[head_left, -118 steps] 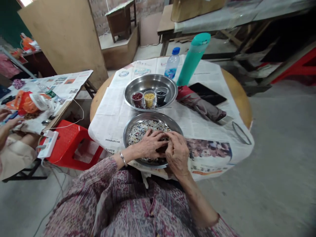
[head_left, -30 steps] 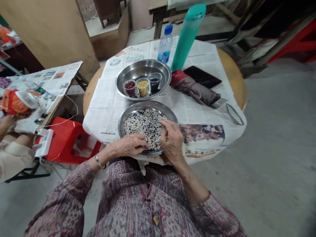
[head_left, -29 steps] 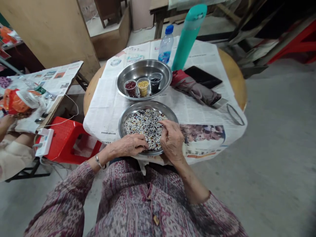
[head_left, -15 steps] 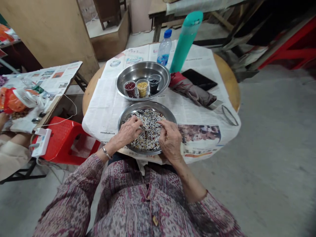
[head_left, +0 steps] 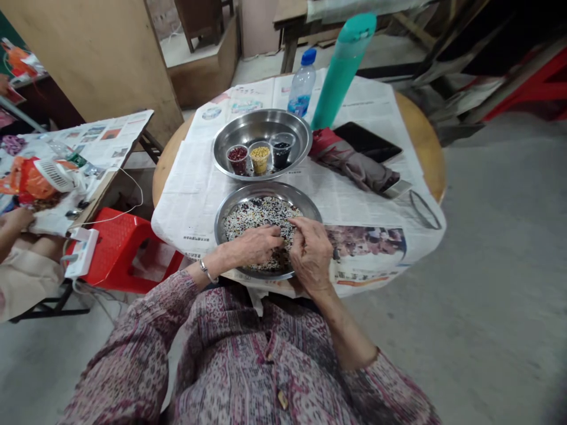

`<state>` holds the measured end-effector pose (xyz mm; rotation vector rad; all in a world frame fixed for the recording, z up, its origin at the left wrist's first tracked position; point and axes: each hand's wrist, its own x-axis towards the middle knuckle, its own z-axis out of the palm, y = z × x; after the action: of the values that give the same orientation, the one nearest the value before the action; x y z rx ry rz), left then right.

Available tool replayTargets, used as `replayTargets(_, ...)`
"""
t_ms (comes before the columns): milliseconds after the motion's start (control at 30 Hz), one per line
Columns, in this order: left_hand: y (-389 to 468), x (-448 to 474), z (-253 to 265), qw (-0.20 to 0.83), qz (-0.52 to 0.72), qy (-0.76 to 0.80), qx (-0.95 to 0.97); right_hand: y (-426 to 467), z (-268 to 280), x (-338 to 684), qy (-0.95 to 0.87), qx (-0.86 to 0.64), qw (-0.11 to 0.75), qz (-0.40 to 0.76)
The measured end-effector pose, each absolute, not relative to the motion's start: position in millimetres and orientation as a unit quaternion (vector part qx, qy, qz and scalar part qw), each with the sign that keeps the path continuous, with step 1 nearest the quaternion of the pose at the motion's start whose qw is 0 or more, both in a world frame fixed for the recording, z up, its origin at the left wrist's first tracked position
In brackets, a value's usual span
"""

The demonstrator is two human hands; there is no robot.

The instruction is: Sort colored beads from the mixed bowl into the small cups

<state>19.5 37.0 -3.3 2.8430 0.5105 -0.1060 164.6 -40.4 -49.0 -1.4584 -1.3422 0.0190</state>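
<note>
A round steel plate (head_left: 222, 203) holds a spread of mixed grains (head_left: 250, 217), mostly white with dark, red and yellow bits. Over its middle, my left hand (head_left: 259, 245) reaches in with fingers curled together, the tips down by the grains. My right hand (head_left: 312, 254) rests at the plate's right side, thumb and fingers closed; whatever lies between them is too small to see. Just behind stands a steel basin (head_left: 248, 127) with three clear cups: one of red beans (head_left: 238, 159), one of yellow beans (head_left: 259, 158), one of black beans (head_left: 282, 154).
Newspaper (head_left: 186, 195) covers the round table. Behind the basin are a water bottle (head_left: 302, 85) and a tall green bottle (head_left: 341, 77). A folded umbrella (head_left: 354, 162) and a dark tablet (head_left: 367, 141) lie right. A red stool (head_left: 117, 248) and another person's hand (head_left: 18, 221) are left.
My left hand has moved right across the plate, closer to my right hand, uncovering grains on the left. My right hand stays at the plate's right side. The view has shifted slightly.
</note>
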Motion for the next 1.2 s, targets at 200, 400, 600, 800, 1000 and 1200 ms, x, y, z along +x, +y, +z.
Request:
replayTargets(200,48,-33,13,0.112,0.024,0.326,0.938,-39,-50,165,-0.564,-0.609,0.557,0.013)
replayTargets(400,40,-31,6,0.113,0.070,0.398,0.908,-39,-49,165,-0.572,-0.606,0.553,0.006)
replayTargets(600,37,12,-6,0.186,0.042,0.311,0.931,-40,-49,165,-0.578,-0.607,0.545,-0.002)
replayTargets(800,45,8,5,0.109,0.097,0.343,0.928,-40,-50,165,-0.576,-0.612,0.543,0.010)
replayTargets(1000,21,-29,30,0.178,-0.016,0.308,0.934,-39,-51,165,-0.575,-0.607,0.548,0.011)
replayTargets(1200,12,-20,24,0.208,-0.053,0.229,0.949,-39,-50,165,-0.580,-0.602,0.549,0.005)
